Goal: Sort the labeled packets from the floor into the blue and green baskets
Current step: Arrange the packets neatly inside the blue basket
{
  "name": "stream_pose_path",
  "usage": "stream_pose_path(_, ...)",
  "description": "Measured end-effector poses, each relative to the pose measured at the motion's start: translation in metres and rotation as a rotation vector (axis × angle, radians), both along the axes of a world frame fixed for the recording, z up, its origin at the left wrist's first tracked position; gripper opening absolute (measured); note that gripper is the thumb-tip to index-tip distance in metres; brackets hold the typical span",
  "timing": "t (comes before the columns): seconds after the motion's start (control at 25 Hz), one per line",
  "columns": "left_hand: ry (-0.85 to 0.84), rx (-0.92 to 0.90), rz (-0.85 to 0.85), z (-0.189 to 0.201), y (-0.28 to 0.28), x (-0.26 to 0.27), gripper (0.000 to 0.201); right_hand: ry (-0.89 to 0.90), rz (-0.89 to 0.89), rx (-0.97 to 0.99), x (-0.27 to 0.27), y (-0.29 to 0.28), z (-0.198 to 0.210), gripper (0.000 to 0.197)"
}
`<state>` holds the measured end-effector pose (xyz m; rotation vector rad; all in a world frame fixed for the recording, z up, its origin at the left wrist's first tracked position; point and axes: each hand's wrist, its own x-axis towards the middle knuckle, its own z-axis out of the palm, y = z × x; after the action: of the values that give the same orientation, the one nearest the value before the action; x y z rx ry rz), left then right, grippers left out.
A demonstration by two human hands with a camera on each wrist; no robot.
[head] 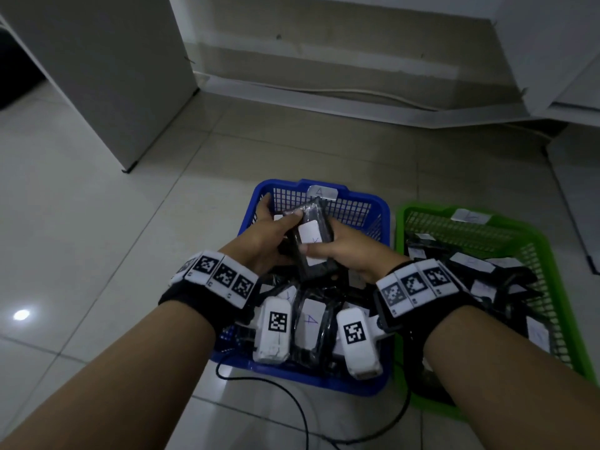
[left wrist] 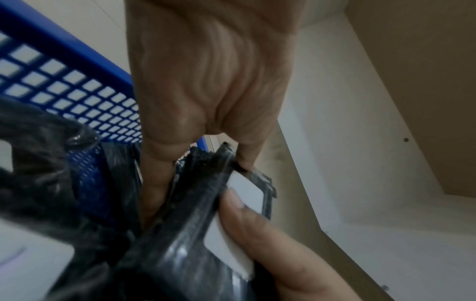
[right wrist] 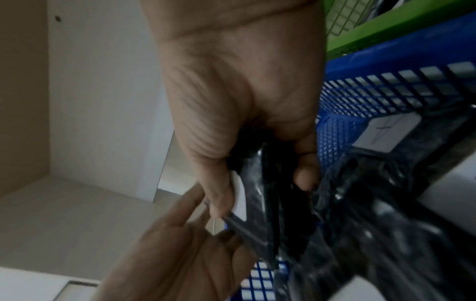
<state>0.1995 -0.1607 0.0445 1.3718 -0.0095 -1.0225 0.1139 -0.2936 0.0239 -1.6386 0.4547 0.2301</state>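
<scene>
together, both hands (head: 269, 235) (gripping) packet (head: 313, 235)

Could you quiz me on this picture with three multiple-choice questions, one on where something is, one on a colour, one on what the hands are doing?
1. Where is the black packet that is being handled?
A. Flat on the floor tiles
B. Raised over the blue basket
C. On top of the white cabinet

2. What colour is the basket that stands to the right of the blue one?
A. Red
B. Yellow
C. Green

3. What are the hands doing?
A. Both grip the same packet
B. Both hang idle
C. Only one touches the packet

Answers:
1 B, the head view shows the packet lifted above the blue basket's contents.
2 C, the green basket sits beside the blue one.
3 A, the left hand and right hand each have fingers curled round the packet, as both wrist views confirm.
</scene>
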Motion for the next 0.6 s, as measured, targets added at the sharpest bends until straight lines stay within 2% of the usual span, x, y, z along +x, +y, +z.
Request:
stream_pose_path(0.08, -0.029, 0.01, -0.005, 0.0, 0.008, 0.009, 0.05, 0.006, -0.091, 0.03, 0.003, -0.007, 0.007, 0.051)
stream_pose_path(0.16, -0.009, -0.01, 0.1, -0.003, 0.008, 0.013, 0.041, 0.014, -0.272, 0.139, 0.013, -0.014, 0.006, 0.036)
stream_pose_path(0.24, -0.077, 0.056, 0.125, -0.009, 0.004, 0.015, 0.044, 0.04, -0.366, 0.199, 0.026, -0.019, 0.001, 0.026)
stream_pose_path(0.32, -0.12, 0.141, 0.049, -0.017, 0.002, 0.017, 0.049, 0.062, -0.394, 0.168, 0.04, -0.02, -0.009, 0.032)
stream_pose_path(0.4, -0.044, 0.127, 0.009, -0.021, 0.004, 0.019, 0.041, 0.069, -0.41, 0.132, 0.054, -0.019, -0.02, 0.029)
stream_pose_path(0.48, 0.028, 0.082, 0.024, -0.024, 0.007, 0.022, 0.038, 0.055, -0.471, 0.145, 0.064, -0.019, -0.032, 0.017)
stream_pose_path(0.52, 0.038, 0.064, 0.025, -0.024, 0.008, 0.022, 0.038, 0.031, -0.516, 0.157, 0.066, -0.02, -0.035, 0.018)
stream_pose_path(0.6, 0.058, 0.004, 0.01, -0.025, 0.011, 0.022, 0.037, -0.032, -0.605, 0.103, 0.065, -0.023, -0.043, 0.037)
